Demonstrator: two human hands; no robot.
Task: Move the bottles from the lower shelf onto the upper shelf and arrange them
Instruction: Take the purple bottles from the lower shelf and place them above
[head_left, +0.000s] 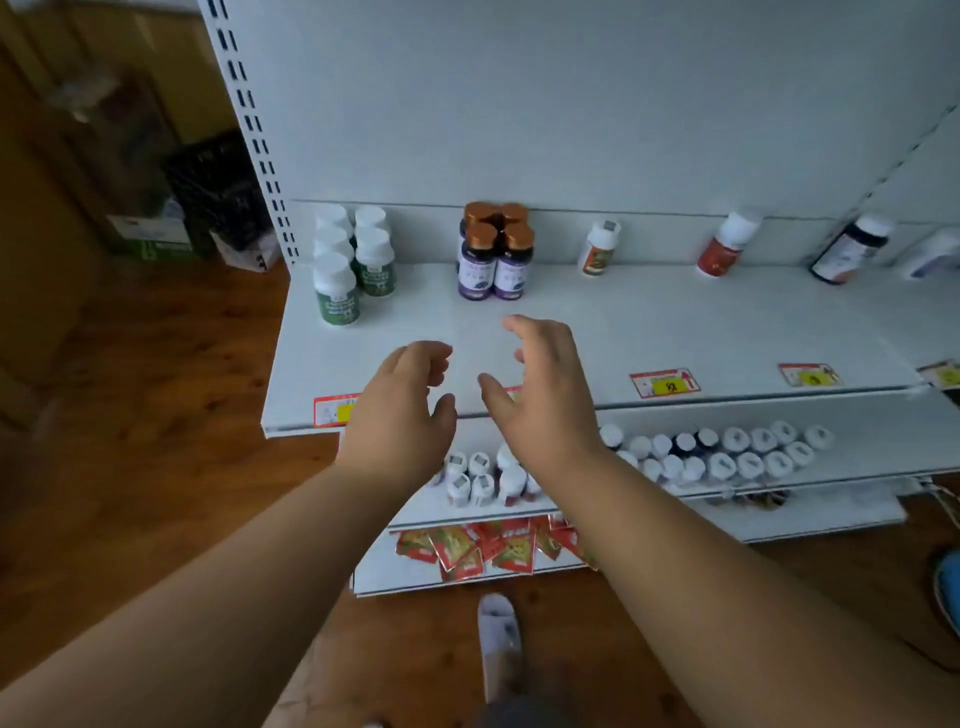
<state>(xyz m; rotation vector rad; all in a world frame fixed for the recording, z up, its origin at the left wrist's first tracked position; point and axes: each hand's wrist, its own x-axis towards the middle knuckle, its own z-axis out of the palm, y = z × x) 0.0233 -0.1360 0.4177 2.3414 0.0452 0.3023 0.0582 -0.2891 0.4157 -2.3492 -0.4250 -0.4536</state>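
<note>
The white upper shelf carries several green-labelled bottles with white caps at the left and purple-labelled bottles with copper caps in a tight group near the middle. Single bottles stand further right: a white one, a red one and a dark one. Many white-capped bottles fill the lower shelf. My left hand and my right hand hover over the upper shelf's front edge, fingers apart, holding nothing.
Red and yellow price tags line the upper shelf's front. Red packets lie on the bottom shelf. Cardboard boxes and a black crate stand at the left on the wooden floor. My slippered foot is below.
</note>
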